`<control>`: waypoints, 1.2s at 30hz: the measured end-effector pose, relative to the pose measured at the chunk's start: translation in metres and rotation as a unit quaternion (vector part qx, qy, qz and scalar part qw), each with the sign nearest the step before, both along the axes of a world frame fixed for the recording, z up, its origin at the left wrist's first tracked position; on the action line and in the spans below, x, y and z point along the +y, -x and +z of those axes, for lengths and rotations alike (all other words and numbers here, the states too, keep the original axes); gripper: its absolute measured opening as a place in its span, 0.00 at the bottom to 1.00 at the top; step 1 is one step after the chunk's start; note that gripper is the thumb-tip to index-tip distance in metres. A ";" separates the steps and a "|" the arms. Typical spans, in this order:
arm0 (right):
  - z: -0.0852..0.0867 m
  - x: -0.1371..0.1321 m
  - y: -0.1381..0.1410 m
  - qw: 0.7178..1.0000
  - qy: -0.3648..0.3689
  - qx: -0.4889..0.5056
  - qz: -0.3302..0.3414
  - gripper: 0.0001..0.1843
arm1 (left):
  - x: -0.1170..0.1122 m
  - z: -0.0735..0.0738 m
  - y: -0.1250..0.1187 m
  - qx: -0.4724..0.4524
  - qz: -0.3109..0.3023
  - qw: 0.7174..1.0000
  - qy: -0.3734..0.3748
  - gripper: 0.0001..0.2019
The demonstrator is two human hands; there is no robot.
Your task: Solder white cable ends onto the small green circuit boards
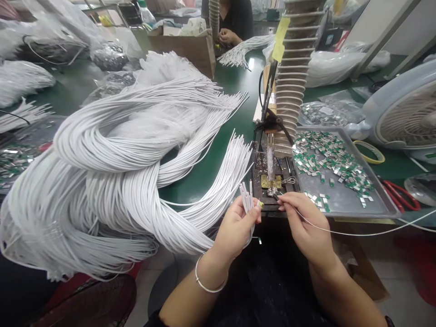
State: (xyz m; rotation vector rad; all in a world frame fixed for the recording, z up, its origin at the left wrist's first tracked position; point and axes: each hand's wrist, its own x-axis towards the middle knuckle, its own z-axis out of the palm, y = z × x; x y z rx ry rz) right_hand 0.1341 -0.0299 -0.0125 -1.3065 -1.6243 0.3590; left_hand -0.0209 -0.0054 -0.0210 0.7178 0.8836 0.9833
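Observation:
My left hand [238,222] is closed around several white cables [246,197] with their cut ends up. A small yellow-green piece [260,204] shows at its fingertips; I cannot make out what it is. Below this hand, a small green circuit board [260,240] pokes out. My right hand [306,222] pinches a thin pale solder wire [361,234], which runs off to the right edge. Its end is close to the tip of an upright soldering iron [271,168], mounted over a dark, solder-spattered stand [260,165] with a yellowish sponge [269,181].
A large heap of white cables [126,200] covers the left side. On the right, a metal tray [344,206] holds many small circuit boards beside red-handled scissors [402,195], a tape roll [369,152] and a fan [408,109]. A ribbed hose [293,77] hangs overhead. Another person [228,22] sits opposite.

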 end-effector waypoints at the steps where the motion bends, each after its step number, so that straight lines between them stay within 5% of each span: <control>1: -0.001 0.000 0.000 1.000 0.006 0.007 -0.004 0.13 | 0.000 -0.001 0.000 0.002 -0.002 1.000 -0.003 0.12; 9: -0.010 -0.005 0.002 0.991 0.076 0.102 -0.037 0.06 | -0.001 -0.005 -0.001 0.006 -0.014 1.000 -0.018 0.11; 18: -0.002 -0.003 0.005 0.999 0.014 0.009 -0.039 0.06 | 0.000 0.003 -0.003 0.010 -0.023 1.000 -0.015 0.13; 24: 0.000 -0.004 0.013 0.996 0.033 0.078 -0.003 0.11 | -0.002 0.002 -0.006 0.015 -0.013 1.000 -0.020 0.12; 29: 0.000 -0.002 0.020 0.984 0.055 0.166 -0.015 0.06 | -0.005 0.003 -0.007 0.033 -0.008 0.999 -0.035 0.11; 36: 0.002 0.001 0.021 0.988 0.039 0.146 -0.005 0.06 | -0.003 0.019 -0.014 -0.008 0.003 0.999 -0.035 0.10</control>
